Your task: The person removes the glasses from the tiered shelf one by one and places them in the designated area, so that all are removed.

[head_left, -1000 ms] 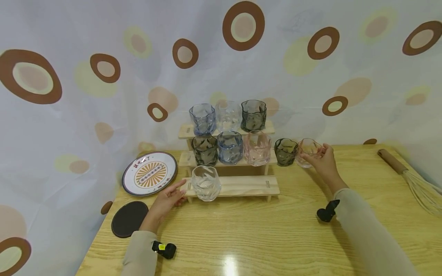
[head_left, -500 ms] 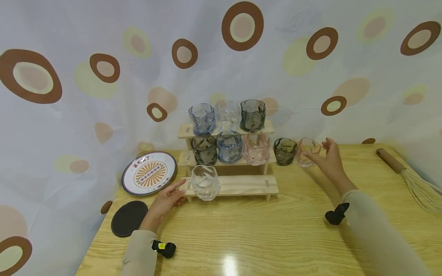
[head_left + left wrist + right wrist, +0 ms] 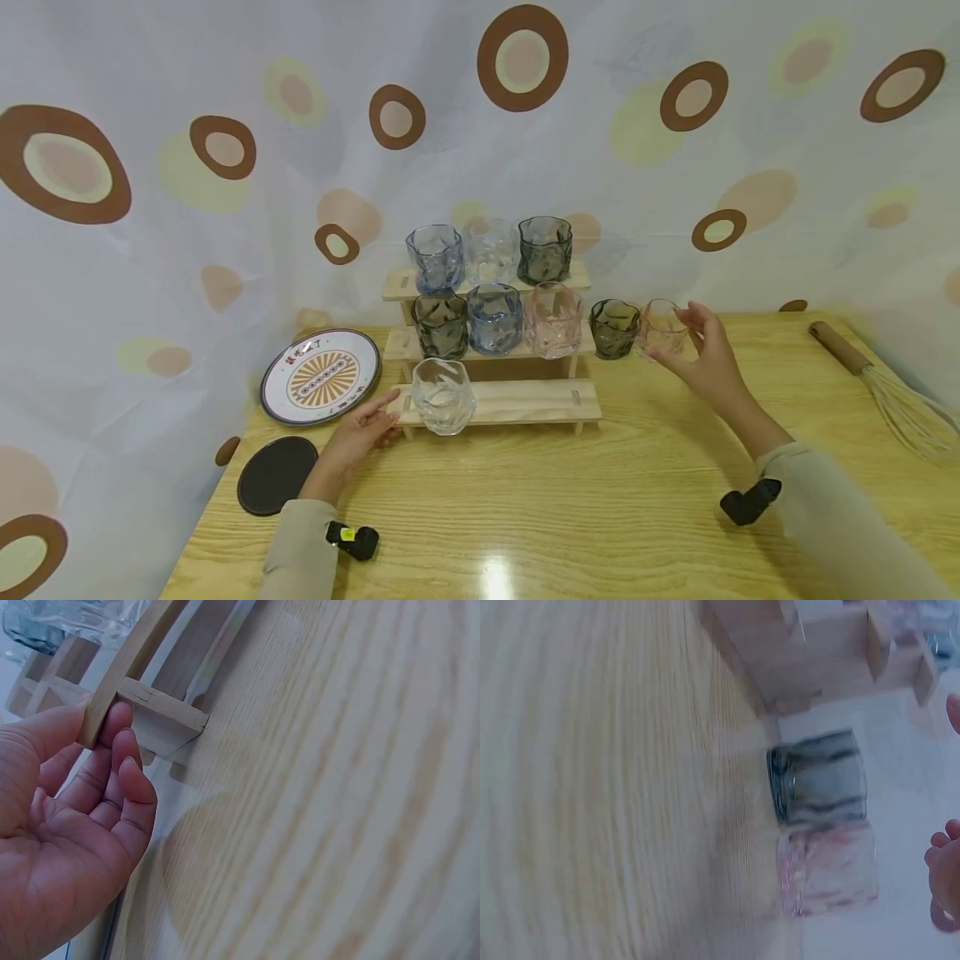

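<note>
Black round coaster (image 3: pixel 277 476): flat on the surface (image 3: pixel 570 500), at the far left.

Patterned plate (image 3: pixel 285 392): lies just behind the coaster.

Left hand (image 3: pixel 356 437): narrow, thumb and fingertips pinching the left end of the rack's lowest tier.

Three-tier wooden rack (image 3: pixel 528 402): holds seven tumblers. Top tier, left to right: blue tumbler (image 3: pixel 437 258), clear tumbler (image 3: pixel 491 254), dark tumbler (image 3: pixel 545 250). Middle tier: smoky tumbler (image 3: pixel 441 325), deeper-blue tumbler (image 3: pixel 496 319), pink tumbler (image 3: pixel 553 321). Lowest tier: one faceted tumbler (image 3: pixel 443 397), near the left end, its base seemingly at the front edge. Hazard: a tug or tilt by the left hand could tip this piece forward; a harder jolt could knock the close-set upper rows together.

Olive glass (image 3: pixel 615 329): upright on the surface, just beside the rack's right side.

Pale pink glass (image 3: pixel 662 329): upright on the surface, close against the olive glass; contact uncertain. Hazard: a sideways nudge could knock the two together; smooth glass may slip from a grip by the fingertips alone.

Right hand (image 3: pixel 711 358): wide, thumb and fingers spread beside the pale pink glass, holding nothing.

Whisk (image 3: pixel 862 367): wooden handle, lying at the far right, well apart from the glassware.
</note>
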Tool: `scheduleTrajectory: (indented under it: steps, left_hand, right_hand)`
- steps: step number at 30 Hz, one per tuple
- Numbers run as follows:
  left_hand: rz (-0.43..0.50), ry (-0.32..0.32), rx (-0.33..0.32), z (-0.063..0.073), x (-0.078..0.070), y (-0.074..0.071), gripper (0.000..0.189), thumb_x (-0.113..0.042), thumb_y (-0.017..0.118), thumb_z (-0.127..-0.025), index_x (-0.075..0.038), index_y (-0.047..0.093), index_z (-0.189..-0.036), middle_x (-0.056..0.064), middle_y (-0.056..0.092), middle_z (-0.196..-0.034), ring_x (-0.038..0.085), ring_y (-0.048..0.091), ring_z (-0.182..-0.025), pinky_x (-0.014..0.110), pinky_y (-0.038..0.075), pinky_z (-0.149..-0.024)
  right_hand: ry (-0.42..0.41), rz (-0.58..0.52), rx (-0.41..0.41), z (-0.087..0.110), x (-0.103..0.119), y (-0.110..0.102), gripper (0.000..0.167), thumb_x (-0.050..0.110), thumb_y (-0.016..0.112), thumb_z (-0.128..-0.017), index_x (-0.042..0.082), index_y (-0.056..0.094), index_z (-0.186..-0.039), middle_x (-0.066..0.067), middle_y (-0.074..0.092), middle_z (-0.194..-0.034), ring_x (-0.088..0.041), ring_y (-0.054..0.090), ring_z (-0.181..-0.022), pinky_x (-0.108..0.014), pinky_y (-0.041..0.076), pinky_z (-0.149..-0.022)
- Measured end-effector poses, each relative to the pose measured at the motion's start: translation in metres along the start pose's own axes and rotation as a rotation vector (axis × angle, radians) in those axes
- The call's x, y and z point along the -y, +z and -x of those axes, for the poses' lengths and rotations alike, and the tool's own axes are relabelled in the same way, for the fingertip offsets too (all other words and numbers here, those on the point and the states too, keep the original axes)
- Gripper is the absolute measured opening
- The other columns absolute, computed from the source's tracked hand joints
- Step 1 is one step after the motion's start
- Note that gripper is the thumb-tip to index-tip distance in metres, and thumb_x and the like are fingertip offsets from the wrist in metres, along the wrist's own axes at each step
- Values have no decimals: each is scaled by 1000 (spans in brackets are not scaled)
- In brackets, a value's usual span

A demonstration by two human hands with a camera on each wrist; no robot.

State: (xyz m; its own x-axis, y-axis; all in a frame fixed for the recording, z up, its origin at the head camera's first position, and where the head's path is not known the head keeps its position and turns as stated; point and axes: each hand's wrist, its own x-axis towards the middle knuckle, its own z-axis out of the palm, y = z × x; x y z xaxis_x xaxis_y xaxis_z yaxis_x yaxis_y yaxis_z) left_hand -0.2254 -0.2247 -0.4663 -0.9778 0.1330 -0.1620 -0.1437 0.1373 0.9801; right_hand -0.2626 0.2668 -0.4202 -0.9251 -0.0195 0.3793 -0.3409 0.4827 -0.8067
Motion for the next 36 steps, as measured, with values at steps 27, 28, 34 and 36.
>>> scheduleTrajectory:
  steps: [27, 28, 34, 36]
  left_hand:
    - [19, 16, 19, 1, 1, 0, 48, -11, 53, -97, -7, 41, -144, -2, 60, -82, 9, 61, -79, 23, 47, -67]
    - [18, 15, 21, 1, 1, 0, 48, -11, 53, -97, -7, 41, -144, -2, 60, -82, 9, 61, -79, 23, 47, -67]
    - [16, 17, 21, 1, 2, 0, 48, -10, 53, -97, -7, 41, -144, -2, 60, -82, 9, 60, -79, 22, 46, -66]
    - [16, 19, 20, 0, 2, 0, 48, -10, 53, -97, -7, 41, -144, -2, 60, -81, 9, 60, -79, 22, 46, -66]
  right_hand:
    - [-332, -397, 262, 52, 77, 123, 74, -13, 72, -74, -9, 33, -137, -9, 47, -126, -19, 46, -117, -24, 40, -98]
    - [-323, -398, 274, 51, 79, 127, 75, -12, 72, -75, -9, 33, -138, -12, 47, -126, -21, 46, -117, -26, 40, -98]
    - [-217, -379, 347, 45, 93, 151, 76, -2, 76, -76, -3, 34, -140, -20, 47, -128, -37, 45, -117, -39, 40, -100]
    - [-182, -383, 360, 42, 97, 158, 77, -2, 76, -76, -3, 33, -140, -20, 47, -128, -39, 44, -117, -41, 40, -100]
